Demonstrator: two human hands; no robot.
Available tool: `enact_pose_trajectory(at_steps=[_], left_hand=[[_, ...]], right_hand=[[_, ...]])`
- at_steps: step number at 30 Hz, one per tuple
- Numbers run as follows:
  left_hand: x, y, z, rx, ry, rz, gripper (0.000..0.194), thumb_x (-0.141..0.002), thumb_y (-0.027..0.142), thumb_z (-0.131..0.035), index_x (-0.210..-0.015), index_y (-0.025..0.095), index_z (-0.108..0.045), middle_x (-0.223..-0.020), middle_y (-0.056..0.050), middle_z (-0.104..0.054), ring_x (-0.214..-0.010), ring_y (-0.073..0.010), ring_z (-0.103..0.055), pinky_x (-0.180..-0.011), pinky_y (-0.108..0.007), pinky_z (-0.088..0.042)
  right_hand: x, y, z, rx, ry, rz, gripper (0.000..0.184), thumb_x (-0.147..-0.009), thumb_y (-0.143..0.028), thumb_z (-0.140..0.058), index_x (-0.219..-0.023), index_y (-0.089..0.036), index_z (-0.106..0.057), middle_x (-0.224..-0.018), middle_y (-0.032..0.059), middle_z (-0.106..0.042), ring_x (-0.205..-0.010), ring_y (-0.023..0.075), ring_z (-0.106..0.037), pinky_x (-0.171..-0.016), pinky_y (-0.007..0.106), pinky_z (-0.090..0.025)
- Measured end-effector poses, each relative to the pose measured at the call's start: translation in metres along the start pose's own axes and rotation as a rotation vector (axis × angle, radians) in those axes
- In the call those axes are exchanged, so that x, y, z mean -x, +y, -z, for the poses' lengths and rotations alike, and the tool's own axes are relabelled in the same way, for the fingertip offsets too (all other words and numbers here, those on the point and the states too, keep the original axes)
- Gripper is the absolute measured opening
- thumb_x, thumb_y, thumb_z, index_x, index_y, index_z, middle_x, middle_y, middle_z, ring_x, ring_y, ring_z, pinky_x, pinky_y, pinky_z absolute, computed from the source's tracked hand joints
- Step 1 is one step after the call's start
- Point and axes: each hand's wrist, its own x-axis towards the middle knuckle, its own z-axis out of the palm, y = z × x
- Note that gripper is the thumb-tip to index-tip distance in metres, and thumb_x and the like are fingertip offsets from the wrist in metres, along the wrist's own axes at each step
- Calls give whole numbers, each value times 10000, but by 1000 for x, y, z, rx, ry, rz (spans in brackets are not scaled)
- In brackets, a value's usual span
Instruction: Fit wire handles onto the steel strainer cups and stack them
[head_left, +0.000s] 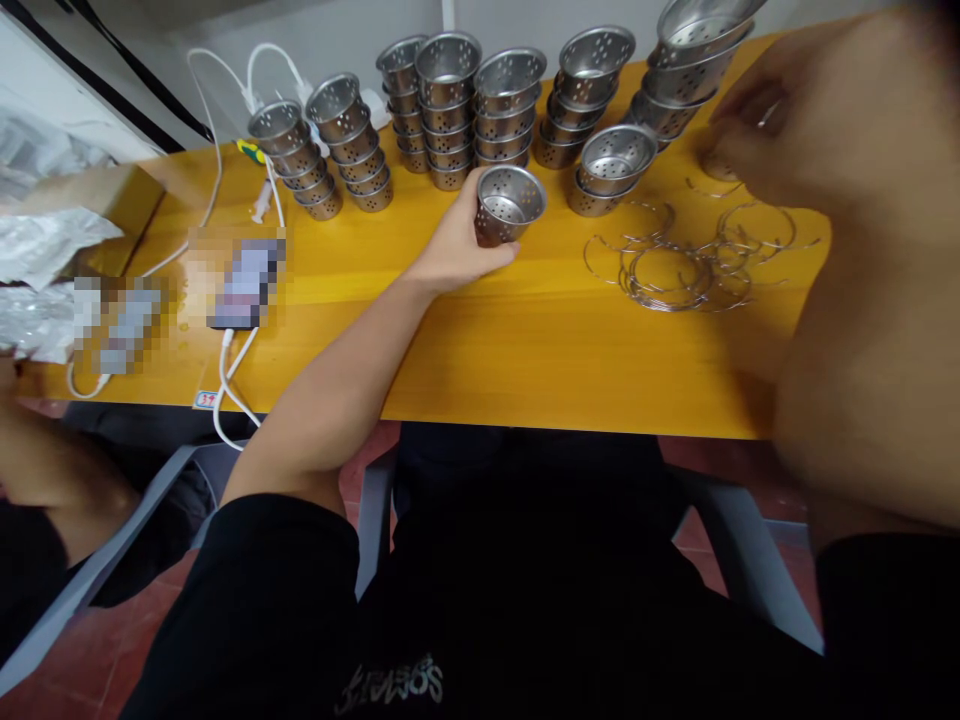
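My left hand (459, 240) is wrapped around a perforated metal cup (511, 200), held upright with its mouth facing up in front of the stacks. At the upper right, my right hand (787, 125) is large and blurred, its fingers curled together beside the tallest cup stack (686, 80). Whatever those fingers grip is hidden. Below them lies a loose pile of thin curved metal wires (671, 275). A short stack of cups (613, 165) stands between my two hands, behind the wires.
More nested cup stacks (450, 110) line the back of the yellow table (562, 350) by the wall. To the left are a charging phone (247, 285), a second device (131, 325), white cables, a box (124, 215) and plastic bags (45, 240). Another person's arm (60, 470) is at far left.
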Motion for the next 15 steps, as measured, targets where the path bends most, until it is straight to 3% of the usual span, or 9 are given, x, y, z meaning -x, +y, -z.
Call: enact_pose_trajectory(at_steps=[4,8,11,15], left_hand=[[0,-2,2,-15,-39,-39,1018,-1148,687,-813,-1952,285,-335,-1792,-212,-659,-1736,-439,-698,-1529,-692,-517],[5,-1,3,-45,-86,-77,1053,-1180,770,-777,-1964,255,-299,-1789,-219,-644,-1719,-441,-712,-1506,-702,-529],[8,0,3,-11,-77,-58,965,-1210,699,-743,-1953,259,-311,-1759,-202,-666,-1660,-409,-750,-1468,-683,-576],[9,0,1,42,-49,-28,869,-1201,604,-760,-1910,294,-364,-1718,-181,-704,-1571,-379,-801,-1414,-654,-646]], right_hand=[[-3,-33,2,-47,62,18,432,-1259,-653,-750,-1516,-324,-860,-1430,161,-882,-1244,427,-862,-1036,614,-690],[3,-74,-1,-58,259,28,354,-1272,-452,-612,-1493,-284,-832,-1392,182,-896,-1313,434,-874,-1175,633,-690],[9,-97,-7,-74,225,69,331,-1220,-357,-580,-1436,-284,-820,-1472,196,-885,-1432,414,-855,-1311,560,-660],[8,-106,-13,-123,171,160,254,-1181,-420,-645,-1337,-329,-823,-1495,176,-881,-1485,423,-831,-1387,574,-628]])
